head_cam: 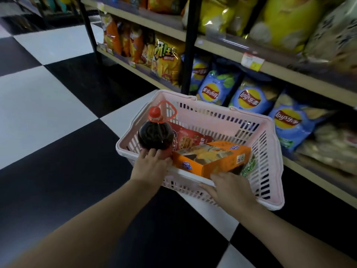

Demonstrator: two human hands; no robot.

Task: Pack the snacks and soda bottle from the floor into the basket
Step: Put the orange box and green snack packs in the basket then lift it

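A pale pink slotted basket [270, 151] stands on the checkered floor. In its left end a dark soda bottle [154, 134] with a red cap and red carry ring stands upright. My left hand [150, 167] wraps the bottle's lower body at the basket's near rim. An orange snack box [212, 159] lies in the middle, over a red snack packet [188, 138]. A green and white packet [250, 165] shows at the box's right end. My right hand [229, 188] rests on the near rim, fingers touching the orange box's near corner.
A shelf unit [270, 68] with several bags of crisps runs along the right, close behind the basket. Its black upright post [190, 45] stands just beyond the basket's far rim. Black and white floor tiles [58, 117] spread to the left.
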